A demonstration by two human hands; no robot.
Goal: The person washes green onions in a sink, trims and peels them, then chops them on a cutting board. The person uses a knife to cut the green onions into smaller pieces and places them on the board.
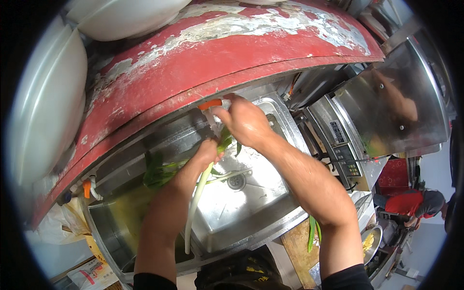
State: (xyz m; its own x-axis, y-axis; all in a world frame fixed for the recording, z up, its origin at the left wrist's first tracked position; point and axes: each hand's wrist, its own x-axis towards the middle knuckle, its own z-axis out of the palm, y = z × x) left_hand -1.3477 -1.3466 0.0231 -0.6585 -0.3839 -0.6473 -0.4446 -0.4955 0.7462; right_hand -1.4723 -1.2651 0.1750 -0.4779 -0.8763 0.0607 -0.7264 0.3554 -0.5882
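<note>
A long green onion [197, 203] slants over the divider of a two-basin stainless steel sink [253, 210]. My left hand [208, 154] is closed around its stalk, just below the green leaves. At the back of the sink, my right hand [248, 119] is up beside an orange tap handle [210, 104], above those leaves; its fingertips are partly hidden, so I cannot tell whether they grip anything. Water seems to run from the tap toward my left hand. More green onions [159, 170] lie across the divider, with a pale stalk reaching near the drain [236, 181].
A red shelf [217, 61] with peeling paint overhangs the sink's back, carrying stacked white bowls [50, 105]. Right of the sink are a steel appliance with a keypad [348, 163], a wooden board [299, 250] with green leaves, and a metal bowl [377, 235]. Another person [409, 203] is farther right.
</note>
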